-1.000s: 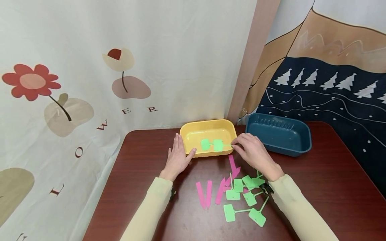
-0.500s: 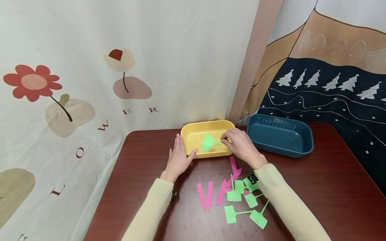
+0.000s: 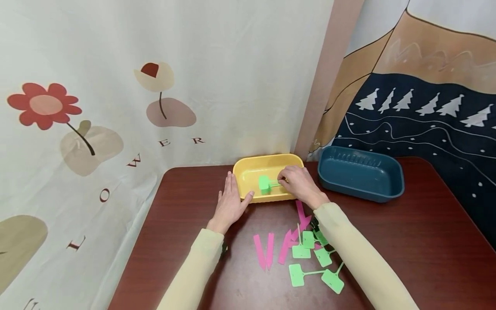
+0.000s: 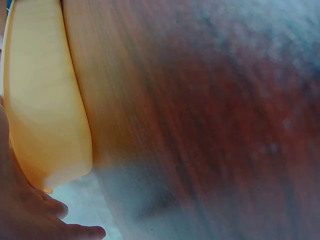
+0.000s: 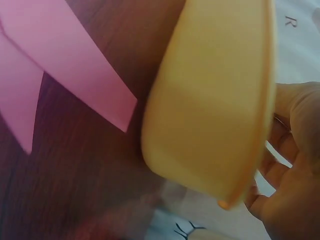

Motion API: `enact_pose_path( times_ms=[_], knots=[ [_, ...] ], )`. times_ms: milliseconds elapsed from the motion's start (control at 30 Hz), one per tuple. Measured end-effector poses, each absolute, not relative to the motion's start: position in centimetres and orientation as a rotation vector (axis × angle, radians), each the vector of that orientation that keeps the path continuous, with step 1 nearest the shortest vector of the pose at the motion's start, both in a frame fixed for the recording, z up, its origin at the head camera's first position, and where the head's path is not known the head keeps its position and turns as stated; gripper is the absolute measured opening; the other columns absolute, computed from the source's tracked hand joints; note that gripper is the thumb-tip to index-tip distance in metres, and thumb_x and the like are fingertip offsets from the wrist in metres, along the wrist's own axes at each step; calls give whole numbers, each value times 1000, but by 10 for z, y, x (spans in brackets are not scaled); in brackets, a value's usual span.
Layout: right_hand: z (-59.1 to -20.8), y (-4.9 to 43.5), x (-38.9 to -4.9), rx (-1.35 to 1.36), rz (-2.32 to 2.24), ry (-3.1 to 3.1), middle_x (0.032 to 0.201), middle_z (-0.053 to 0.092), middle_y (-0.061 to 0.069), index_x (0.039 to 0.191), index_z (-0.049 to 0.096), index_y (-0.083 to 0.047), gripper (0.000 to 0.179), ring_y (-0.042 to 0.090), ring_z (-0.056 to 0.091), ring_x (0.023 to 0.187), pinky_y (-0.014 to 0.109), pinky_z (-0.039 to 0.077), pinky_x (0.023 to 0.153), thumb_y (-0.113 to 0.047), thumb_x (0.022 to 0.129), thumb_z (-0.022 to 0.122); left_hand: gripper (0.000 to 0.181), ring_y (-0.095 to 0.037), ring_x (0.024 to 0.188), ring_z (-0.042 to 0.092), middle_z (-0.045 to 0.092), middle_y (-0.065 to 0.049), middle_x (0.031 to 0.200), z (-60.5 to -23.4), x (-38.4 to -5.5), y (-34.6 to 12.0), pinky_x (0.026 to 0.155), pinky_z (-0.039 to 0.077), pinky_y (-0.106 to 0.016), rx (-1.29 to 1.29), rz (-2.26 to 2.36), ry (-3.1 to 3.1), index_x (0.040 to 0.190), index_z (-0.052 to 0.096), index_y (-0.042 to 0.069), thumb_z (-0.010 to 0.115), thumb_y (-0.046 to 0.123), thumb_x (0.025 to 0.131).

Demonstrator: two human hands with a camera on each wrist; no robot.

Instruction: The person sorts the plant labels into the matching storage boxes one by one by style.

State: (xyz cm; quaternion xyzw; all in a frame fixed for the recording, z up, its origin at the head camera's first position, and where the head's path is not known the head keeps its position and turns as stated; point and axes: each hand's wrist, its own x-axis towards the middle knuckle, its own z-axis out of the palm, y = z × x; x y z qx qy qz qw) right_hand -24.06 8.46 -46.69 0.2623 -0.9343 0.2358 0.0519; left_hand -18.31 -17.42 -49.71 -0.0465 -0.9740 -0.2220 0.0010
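Note:
A yellow plastic basin stands near the table's back edge. My left hand lies along its left end with straight fingers, the thumb at the front rim. Over the right part of the basin, my right hand pinches the thin stem of a green T-shaped plant label. The label's head overlaps another green label inside the basin in the head view. In the right wrist view, the basin's outer wall hides the label, and the curled fingers show past the rim.
Several green plant labels lie on the table below my right forearm, some overlapping pink pointed strips. A dark blue basin stands at the back right. Printed curtains hang behind the table.
My right hand has moved left from the basin's right rim to over its inside, carrying the green plant label until its head overlaps the other one. My left hand has stayed in place.

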Motion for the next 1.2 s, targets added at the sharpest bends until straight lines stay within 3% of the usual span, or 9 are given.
enact_pose_path(
  times_ms=[300, 533, 733, 900, 1200],
  knots=[
    [-473, 81, -255, 701, 597, -3015, 98, 73, 4, 103, 80, -12, 11, 29, 59, 101, 54, 40, 96, -17, 94, 76, 99, -32, 159, 7, -2, -19, 173, -500, -185, -166, 118, 23, -65, -163, -703, -3055, 164, 1, -4, 44, 63, 103],
    [-463, 86, -252, 679, 597, -3033, 112, 74, 7, 115, 79, -11, 24, 30, 60, 109, 53, 41, 93, -24, 95, 77, 99, -34, 158, 10, 1, -22, 172, -499, -185, -163, 118, 24, -66, -181, -707, -3041, 163, 3, -5, 45, 62, 103],
    [-450, 101, -237, 689, 682, -2924, 113, 74, 6, 112, 79, -11, 23, 29, 60, 111, 53, 42, 94, -26, 95, 77, 100, -32, 159, 6, -3, -19, 172, -498, -184, -165, 118, 22, -66, -173, -728, -3059, 163, 1, -4, 44, 63, 103],
    [-437, 118, -221, 676, 725, -2860, 112, 75, 6, 109, 79, -12, 21, 31, 57, 111, 56, 40, 99, -26, 95, 78, 100, -34, 158, 9, 1, -22, 172, -498, -184, -167, 117, 24, -67, -183, -722, -3037, 163, 4, -7, 46, 62, 103],
    [-416, 140, -197, 687, 784, -2820, 111, 73, 9, 114, 78, -9, 26, 31, 59, 109, 55, 44, 97, -27, 94, 78, 99, -36, 158, 9, 1, -23, 172, -498, -185, -172, 116, 24, -68, -175, -706, -3034, 162, 3, -8, 47, 60, 104]
  ],
)
